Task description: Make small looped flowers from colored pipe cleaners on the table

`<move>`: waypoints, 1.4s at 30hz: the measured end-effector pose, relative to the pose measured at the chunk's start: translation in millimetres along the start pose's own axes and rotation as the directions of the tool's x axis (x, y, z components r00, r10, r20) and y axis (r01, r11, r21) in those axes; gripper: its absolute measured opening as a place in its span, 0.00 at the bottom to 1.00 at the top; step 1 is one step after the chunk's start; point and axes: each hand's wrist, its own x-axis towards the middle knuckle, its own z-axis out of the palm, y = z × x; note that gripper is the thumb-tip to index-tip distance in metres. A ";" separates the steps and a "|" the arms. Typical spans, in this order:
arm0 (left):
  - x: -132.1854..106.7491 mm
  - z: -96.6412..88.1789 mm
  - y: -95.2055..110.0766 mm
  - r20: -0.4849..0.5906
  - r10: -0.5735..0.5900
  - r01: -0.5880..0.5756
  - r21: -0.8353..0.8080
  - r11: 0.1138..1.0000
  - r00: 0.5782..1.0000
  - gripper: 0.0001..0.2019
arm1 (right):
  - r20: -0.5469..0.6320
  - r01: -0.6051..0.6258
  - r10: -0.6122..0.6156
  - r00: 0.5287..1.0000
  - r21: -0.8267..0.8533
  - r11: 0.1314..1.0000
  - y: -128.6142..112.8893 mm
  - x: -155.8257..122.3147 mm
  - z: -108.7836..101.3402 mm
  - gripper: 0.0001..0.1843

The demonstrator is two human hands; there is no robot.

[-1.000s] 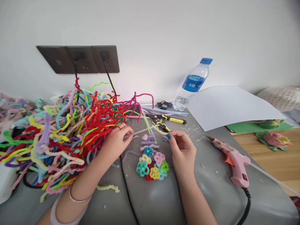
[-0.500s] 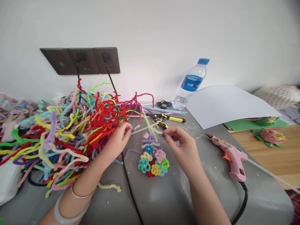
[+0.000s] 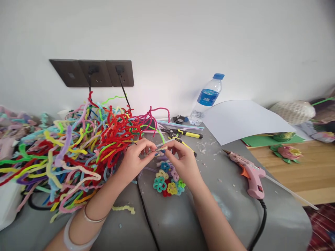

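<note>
A short pale pipe cleaner (image 3: 160,149) is held just above the tabletop (image 3: 178,223), pinched at either end. Left hand (image 3: 133,158) closed on one end, right hand (image 3: 183,161) on the other. Flowers (image 3: 167,182) lie directly below. Tangle (image 3: 75,150) is pressed against the left forearm. Glue gun (image 3: 250,170) lies well to the right.

Shut off on the left by a tall tangle of pipe cleaners (image 3: 73,153), pressing right up against the left hand (image 3: 133,160). Under both hands, a cluster of small flowers (image 3: 167,181); just behind the right hand (image 3: 183,162), pliers (image 3: 191,133) flat on the counter (image 3: 183,223). Bare near the front edge, crossed only by a black cable (image 3: 147,216) between the forearms. Open to the right as far as a glue gun (image 3: 248,170); well behind, a water bottle (image 3: 206,99) and a white sheet (image 3: 243,118).
</note>
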 end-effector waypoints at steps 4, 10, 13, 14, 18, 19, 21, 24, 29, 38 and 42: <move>-1.2 4.4 -1.7 0.023 0.064 -0.063 -0.027 0.998 0.998 0.05 | 0.019 0.004 -0.005 1.000 0.049 0.999 1.3 -6.2 -8.3 0.05; -2.5 9.4 -1.9 0.052 0.061 -0.058 -0.054 0.997 0.997 0.05 | -0.021 -0.065 0.066 0.998 0.035 0.997 7.0 -12.7 -14.6 0.04; -2.9 10.4 -2.0 0.057 0.057 -0.053 -0.061 0.997 0.997 0.05 | -0.017 -0.130 0.134 0.991 0.145 0.981 13.5 -14.2 -17.0 0.05; -3.1 10.7 -2.3 0.064 0.060 -0.056 -0.070 0.996 0.996 0.05 | -0.013 -0.146 0.151 0.988 0.192 0.971 15.3 -14.3 -17.7 0.05; -3.9 12.1 -4.1 0.098 0.081 -0.071 -0.096 0.993 0.992 0.05 | -0.009 -0.180 0.195 0.981 0.335 0.925 19.5 -13.9 -19.9 0.06; -3.8 12.3 -4.6 0.102 0.089 -0.079 -0.094 0.992 0.991 0.05 | -0.011 -0.186 0.202 0.979 0.349 0.919 20.2 -13.8 -20.4 0.06; -3.2 12.4 -5.5 0.100 0.094 -0.086 -0.078 0.993 0.991 0.06 | -0.023 -0.194 0.216 0.976 0.353 0.915 22.4 -13.6 -21.2 0.07; -1.5 11.5 -6.3 0.080 0.078 -0.075 -0.041 0.996 0.994 0.06 | -0.062 -0.185 0.216 0.974 0.323 0.928 27.9 -13.7 -21.7 0.06; -0.7 9.1 -8.4 0.098 0.099 -0.101 0.015 0.995 0.990 0.06 | -0.099 -0.150 0.176 0.979 0.228 0.962 38.1 -14.3 -21.3 0.04; -0.7 8.8 -13.8 0.187 0.067 -0.088 0.102 0.991 0.980 0.05 | -0.059 -0.208 0.214 0.975 0.098 0.973 41.7 -15.3 -26.5 0.07; -2.7 7.9 -18.1 0.241 0.078 -0.115 0.145 0.983 0.967 0.06 | -0.042 -0.233 0.234 0.971 0.046 0.972 43.4 -15.5 -26.7 0.09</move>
